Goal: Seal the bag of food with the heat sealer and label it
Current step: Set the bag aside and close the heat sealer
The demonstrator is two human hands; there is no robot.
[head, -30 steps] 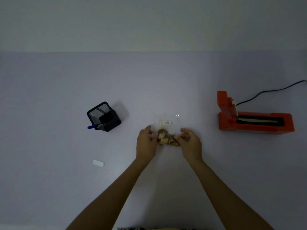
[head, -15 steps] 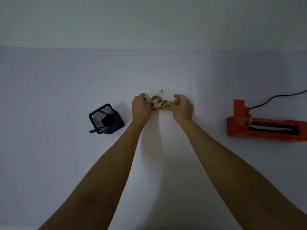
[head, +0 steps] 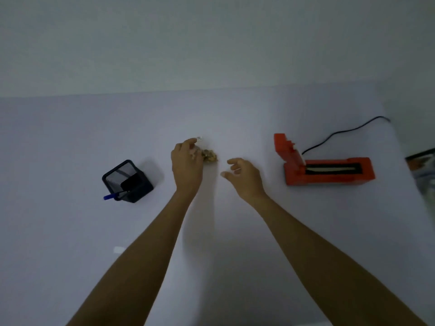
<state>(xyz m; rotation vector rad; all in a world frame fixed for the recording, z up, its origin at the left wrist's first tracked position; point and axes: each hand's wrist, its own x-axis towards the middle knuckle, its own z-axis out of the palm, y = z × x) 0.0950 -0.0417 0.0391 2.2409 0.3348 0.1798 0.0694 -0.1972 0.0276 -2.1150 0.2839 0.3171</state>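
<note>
A clear bag of brown food lies on the white table, with a small white label showing at its top edge. My left hand rests on the bag's left side, fingers curled over it and holding it. My right hand hovers apart from the bag, to its right, fingers spread and holding nothing. The orange heat sealer stands at the right with its lid raised and a black cord running off behind it.
A black mesh pen holder with a blue pen sticking out stands left of my left hand. A small white sticker lies near my left forearm. The table's right edge lies just beyond the sealer.
My right hand has let go of the bag and pulled back to the right. My left hand keeps hold of the bag. The view has shifted, with the sealer now closer.
</note>
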